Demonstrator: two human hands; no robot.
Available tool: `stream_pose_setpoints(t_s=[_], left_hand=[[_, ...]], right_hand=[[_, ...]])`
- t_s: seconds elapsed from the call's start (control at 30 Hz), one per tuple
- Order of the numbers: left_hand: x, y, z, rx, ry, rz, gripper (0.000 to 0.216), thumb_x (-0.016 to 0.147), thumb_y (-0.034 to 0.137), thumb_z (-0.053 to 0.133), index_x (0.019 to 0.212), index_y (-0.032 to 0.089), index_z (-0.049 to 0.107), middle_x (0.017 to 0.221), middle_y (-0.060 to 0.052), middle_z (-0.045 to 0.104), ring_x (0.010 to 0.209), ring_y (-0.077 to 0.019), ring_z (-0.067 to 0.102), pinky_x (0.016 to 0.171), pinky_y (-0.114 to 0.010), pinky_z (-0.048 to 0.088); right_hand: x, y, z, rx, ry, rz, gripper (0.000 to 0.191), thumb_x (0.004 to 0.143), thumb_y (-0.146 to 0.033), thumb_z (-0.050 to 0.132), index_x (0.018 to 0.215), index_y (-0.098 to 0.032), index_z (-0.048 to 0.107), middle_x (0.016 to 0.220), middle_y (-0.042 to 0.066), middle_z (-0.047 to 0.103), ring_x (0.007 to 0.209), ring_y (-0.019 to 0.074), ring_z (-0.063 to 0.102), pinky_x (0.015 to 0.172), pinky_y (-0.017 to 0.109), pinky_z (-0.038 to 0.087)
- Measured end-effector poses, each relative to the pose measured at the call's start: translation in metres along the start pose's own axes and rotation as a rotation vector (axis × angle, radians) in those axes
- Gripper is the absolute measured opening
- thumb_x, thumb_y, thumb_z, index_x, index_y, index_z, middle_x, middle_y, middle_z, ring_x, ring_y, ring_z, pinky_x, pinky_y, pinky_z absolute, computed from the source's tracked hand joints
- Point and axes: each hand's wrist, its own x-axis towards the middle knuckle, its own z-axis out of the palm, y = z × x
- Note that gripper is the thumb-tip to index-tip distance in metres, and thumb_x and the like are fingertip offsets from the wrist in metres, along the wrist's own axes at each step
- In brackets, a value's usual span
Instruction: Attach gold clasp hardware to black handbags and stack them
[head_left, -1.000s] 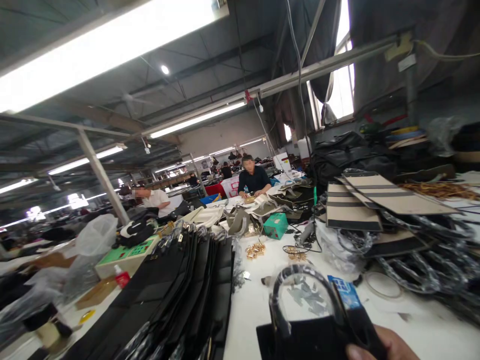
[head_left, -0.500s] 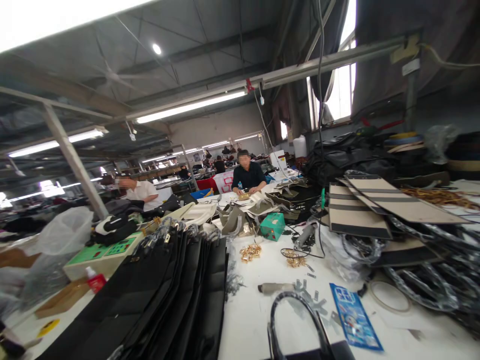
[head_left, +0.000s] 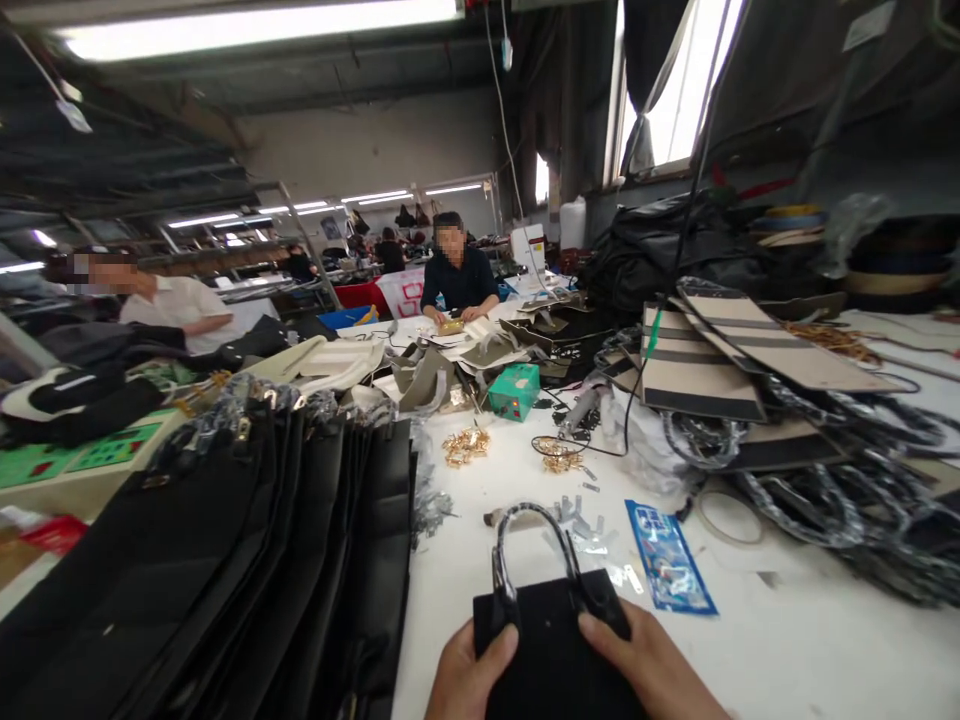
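Observation:
A small black handbag panel point(head_left: 559, 650) with a plastic-wrapped carrying handle point(head_left: 529, 512) is at the bottom centre, above the white table. My left hand point(head_left: 471, 668) grips its left edge, thumb on the near face. Across from it, my right hand point(head_left: 637, 655) holds the right edge the same way. The fingers behind the panel are hidden. Just beyond the handle lie flat metal pieces point(head_left: 589, 525) and a short dark-tipped roll point(head_left: 496, 517). A blue printed packet point(head_left: 670, 557) lies to the right of the handle.
Many black bag panels point(head_left: 225, 560) stand stacked on the left. Gold hardware point(head_left: 466, 446) lies near a green box point(head_left: 514, 391). Striped beige boards point(head_left: 697, 365) and wrapped handles point(head_left: 806, 510) are piled right. A co-worker point(head_left: 459, 270) sits across the table.
The view has tilted down and turned slightly. Both my hands have come into view on the black handbag panel, which now shows more fully.

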Motion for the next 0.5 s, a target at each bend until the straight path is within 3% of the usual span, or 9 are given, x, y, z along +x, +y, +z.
stream_pose_setpoints(t_s=[0.17, 0.3, 0.43, 0.5], left_hand=[[0.010, -0.011, -0.010, 0.084, 0.141, 0.019, 0.057, 0.065, 0.053, 0.080, 0.104, 0.012, 0.070, 0.096, -0.016, 0.075, 0.097, -0.0357, 0.070, 0.085, -0.044, 0.055], [0.019, -0.025, -0.010, 0.169, 0.296, 0.107, 0.066, 0.063, 0.057, 0.080, 0.112, 0.016, 0.063, 0.103, -0.013, 0.074, 0.101, -0.0318, 0.069, 0.085, -0.037, 0.056], [0.022, -0.033, -0.004, 0.144, 0.397, 0.129, 0.089, 0.063, 0.058, 0.078, 0.135, 0.019, 0.043, 0.097, -0.010, 0.075, 0.092, -0.0277, 0.072, 0.080, -0.034, 0.058], [0.021, -0.035, -0.001, 0.185, 0.414, 0.180, 0.090, 0.067, 0.056, 0.076, 0.139, 0.018, 0.040, 0.094, -0.009, 0.075, 0.089, -0.0260, 0.072, 0.080, -0.033, 0.057]], right_hand=[[0.018, 0.005, -0.009, -0.060, -0.068, -0.039, 0.056, 0.081, -0.058, 0.065, 0.119, -0.017, 0.065, 0.107, 0.010, 0.071, 0.104, 0.0318, 0.064, 0.092, 0.042, 0.050], [0.047, -0.006, -0.036, -0.408, 0.083, -0.106, 0.063, 0.077, -0.050, 0.071, 0.130, -0.021, 0.056, 0.115, 0.010, 0.066, 0.100, 0.0269, 0.064, 0.086, 0.038, 0.051], [0.100, -0.028, -0.060, -0.763, 0.188, -0.268, 0.036, 0.083, -0.042, 0.064, 0.114, -0.023, 0.066, 0.111, 0.007, 0.066, 0.087, 0.0196, 0.066, 0.076, 0.030, 0.051], [0.131, -0.036, -0.067, -0.966, 0.248, -0.298, 0.030, 0.085, -0.036, 0.062, 0.111, -0.024, 0.067, 0.107, 0.004, 0.067, 0.079, 0.0161, 0.065, 0.074, 0.028, 0.049]])
